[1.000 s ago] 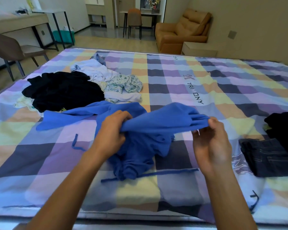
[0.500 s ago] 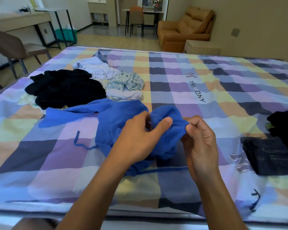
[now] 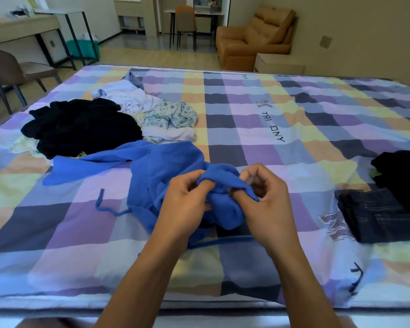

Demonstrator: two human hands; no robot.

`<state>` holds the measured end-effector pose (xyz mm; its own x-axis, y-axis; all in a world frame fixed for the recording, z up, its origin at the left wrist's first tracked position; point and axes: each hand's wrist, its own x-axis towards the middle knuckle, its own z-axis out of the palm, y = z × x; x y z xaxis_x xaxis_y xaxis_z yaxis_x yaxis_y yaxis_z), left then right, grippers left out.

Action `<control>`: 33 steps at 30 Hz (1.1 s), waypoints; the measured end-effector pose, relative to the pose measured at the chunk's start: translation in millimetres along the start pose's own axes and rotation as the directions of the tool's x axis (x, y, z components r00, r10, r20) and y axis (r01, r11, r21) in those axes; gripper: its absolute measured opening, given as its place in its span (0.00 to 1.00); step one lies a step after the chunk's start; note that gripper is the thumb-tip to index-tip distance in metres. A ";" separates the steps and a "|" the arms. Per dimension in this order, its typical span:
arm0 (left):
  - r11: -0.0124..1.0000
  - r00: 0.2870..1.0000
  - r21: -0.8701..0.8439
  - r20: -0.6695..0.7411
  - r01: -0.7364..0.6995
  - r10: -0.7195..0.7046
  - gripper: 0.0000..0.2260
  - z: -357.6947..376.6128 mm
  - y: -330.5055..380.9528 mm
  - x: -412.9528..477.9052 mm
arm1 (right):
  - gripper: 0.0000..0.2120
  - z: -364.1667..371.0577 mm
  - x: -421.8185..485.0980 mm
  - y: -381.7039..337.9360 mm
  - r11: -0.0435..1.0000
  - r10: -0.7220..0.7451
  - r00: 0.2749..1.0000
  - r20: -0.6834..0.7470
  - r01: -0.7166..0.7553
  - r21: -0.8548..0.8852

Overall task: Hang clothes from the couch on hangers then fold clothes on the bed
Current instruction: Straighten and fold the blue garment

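Blue garment (image 3: 166,166), crumpled on bed (image 3: 246,110), has one bunched section pinched between left hand (image 3: 187,204) and right hand (image 3: 268,200).

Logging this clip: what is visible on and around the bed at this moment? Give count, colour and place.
blue garment: one, blue, bed centre
black clothes pile: one, black, bed left
pale garments: at least two, white and floral, behind black pile
folded jeans: one, dark denim, bed right
black garment: one, black, right edge, behind jeans
bed cover: one, pastel checks, under the clothes
couch: one, orange-brown, beyond bed
brown chair: one, brown, left of bed
desk: one, light wood, far left
teal bin: one, teal, beside desk
left hand: grips blue garment
right hand: pinches blue garment
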<state>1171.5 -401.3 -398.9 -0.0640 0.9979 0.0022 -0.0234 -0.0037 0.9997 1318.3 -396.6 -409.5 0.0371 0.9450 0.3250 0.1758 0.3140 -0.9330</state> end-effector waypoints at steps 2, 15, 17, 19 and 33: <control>0.969 0.990 -0.209 0.082 0.131 -0.116 0.11 -5.0 1.3 0.5 | 0.10 -1.8 1.1 10.0 0.999 0.028 0.999 -0.043 -0.029 -0.019; 0.750 0.941 -0.570 0.165 0.336 -0.296 0.20 -15.0 -14.6 13.6 | 0.11 -8.7 1.0 20.3 0.810 0.333 0.894 0.298 -0.433 0.394; 0.784 0.960 -0.555 0.129 0.276 -0.247 0.20 -11.6 -17.5 13.9 | 0.14 -8.6 0.8 17.3 0.744 0.327 0.869 0.370 -0.479 0.466; 0.781 0.971 -0.577 0.150 0.238 -0.185 0.22 -8.3 -23.8 11.2 | 0.18 -6.3 1.9 16.9 0.675 0.290 0.876 0.385 -0.472 0.567; 0.977 0.957 -0.057 0.197 -0.203 0.211 0.11 -11.0 -43.0 0.6 | 0.11 -15.1 0.9 11.5 0.993 -0.011 0.993 0.120 0.025 -0.112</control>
<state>1161.5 -401.3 -442.2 0.1307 0.9673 0.2175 -0.0670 -0.2103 0.9753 1335.2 -393.5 -417.6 -0.0834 0.9455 0.3147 0.2854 0.3253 -0.9015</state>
